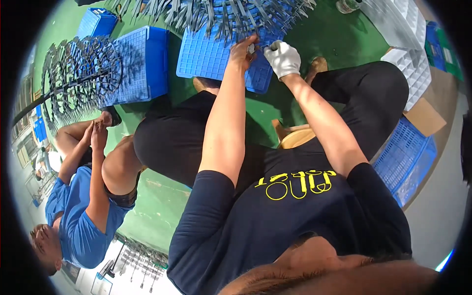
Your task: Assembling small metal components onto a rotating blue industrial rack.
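Observation:
My left hand (241, 53) is bare and raised in front of the rack at the top, its fingers curled round a small pale piece (251, 48) whose kind I cannot make out. Beside it, a short gap to the right, my right hand (284, 60) wears a white glove with its fingers closed; whatever they may pinch is too small to see. Just beyond both hands, a rack (223, 17) bristles with many thin dark grey strips. Below the rack is a blue plastic crate (199, 61), close under my left hand.
On the left, a co-worker (81, 211) in blue sits by another rack of dark strips (81, 73) and a blue crate (156, 61). A wooden stool (297, 137) shows between my legs. White moulded trays (410, 69), cardboard (425, 117) and a blue basket (405, 152) stand at right.

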Demonstrator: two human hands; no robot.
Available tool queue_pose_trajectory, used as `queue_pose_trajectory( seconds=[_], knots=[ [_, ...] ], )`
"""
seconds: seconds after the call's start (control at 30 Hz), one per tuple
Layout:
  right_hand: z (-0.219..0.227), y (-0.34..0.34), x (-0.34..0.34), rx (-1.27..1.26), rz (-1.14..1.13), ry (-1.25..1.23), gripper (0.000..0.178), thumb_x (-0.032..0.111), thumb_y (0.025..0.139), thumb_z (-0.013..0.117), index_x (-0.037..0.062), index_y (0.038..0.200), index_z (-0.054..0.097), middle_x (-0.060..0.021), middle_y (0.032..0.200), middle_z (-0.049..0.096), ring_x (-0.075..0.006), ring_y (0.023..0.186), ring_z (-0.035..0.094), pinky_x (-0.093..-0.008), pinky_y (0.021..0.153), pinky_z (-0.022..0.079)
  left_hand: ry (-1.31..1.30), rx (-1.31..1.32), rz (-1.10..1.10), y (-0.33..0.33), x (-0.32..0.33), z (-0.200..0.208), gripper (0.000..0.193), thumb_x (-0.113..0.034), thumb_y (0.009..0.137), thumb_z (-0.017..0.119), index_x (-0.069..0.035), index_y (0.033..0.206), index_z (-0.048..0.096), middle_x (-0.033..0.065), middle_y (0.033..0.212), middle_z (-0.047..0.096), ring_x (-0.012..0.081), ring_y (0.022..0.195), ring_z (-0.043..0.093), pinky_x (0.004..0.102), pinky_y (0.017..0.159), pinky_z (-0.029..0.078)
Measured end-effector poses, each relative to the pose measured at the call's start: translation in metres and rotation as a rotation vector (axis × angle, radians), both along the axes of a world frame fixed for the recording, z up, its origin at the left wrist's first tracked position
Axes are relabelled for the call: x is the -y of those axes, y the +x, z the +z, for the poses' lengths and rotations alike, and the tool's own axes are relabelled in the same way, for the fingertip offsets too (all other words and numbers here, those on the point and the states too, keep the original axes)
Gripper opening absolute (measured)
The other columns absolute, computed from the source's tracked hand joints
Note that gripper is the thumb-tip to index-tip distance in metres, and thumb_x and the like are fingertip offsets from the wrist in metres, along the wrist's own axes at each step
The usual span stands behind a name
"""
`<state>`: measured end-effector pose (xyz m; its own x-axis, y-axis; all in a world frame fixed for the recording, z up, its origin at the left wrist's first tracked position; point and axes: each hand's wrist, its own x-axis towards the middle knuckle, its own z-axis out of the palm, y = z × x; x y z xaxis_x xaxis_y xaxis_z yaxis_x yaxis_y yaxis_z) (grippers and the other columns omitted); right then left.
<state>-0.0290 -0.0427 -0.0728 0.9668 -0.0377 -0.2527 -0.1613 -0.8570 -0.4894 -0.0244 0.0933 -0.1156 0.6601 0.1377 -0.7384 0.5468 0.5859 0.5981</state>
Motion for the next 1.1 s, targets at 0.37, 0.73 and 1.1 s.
queue_pose_trajectory(
  seconds=[0.37,0.73,1.1],
  knots=[
    [-0.026,0.003,0.001,0.153,0.015,0.045,0.019,0.029,0.075,0.059,0.0122,0.069,0.064,-0.0059,0.066,0.066,-0.0302,0.061,0.061,-0.0363,0.055,0.046,0.044,0.113,0.122,-0.008,0.013,-0.013,0.02,-0.017,0.074,0.076,-0.007,0.087,0.065,0.0041,0.081,0.066,0.0126,0.059,0.054,0.0229,0.048,0.038],
    [-0.028,0.004,0.002,0.233,0.046,-0.008,0.017,0.029,0.075,0.06,0.0137,0.069,0.063,-0.0024,0.066,0.066,-0.0284,0.058,0.06,-0.0359,0.055,0.045,0.014,0.108,0.051,-0.006,0.012,-0.013,0.026,-0.014,0.073,0.075,-0.007,0.094,0.062,0.0042,0.083,0.065,0.0126,0.062,0.053,0.0241,0.049,0.04],
    [-0.026,0.005,0.001,0.258,0.062,-0.009,0.017,0.03,0.074,0.061,0.0137,0.068,0.063,-0.0027,0.068,0.066,-0.0282,0.059,0.061,-0.0357,0.054,0.046,0.0,0.199,0.224,-0.006,0.017,-0.021,0.014,-0.009,0.068,0.076,-0.006,0.077,0.066,0.0033,0.077,0.063,0.0113,0.057,0.052,0.022,0.049,0.039]
  ],
)
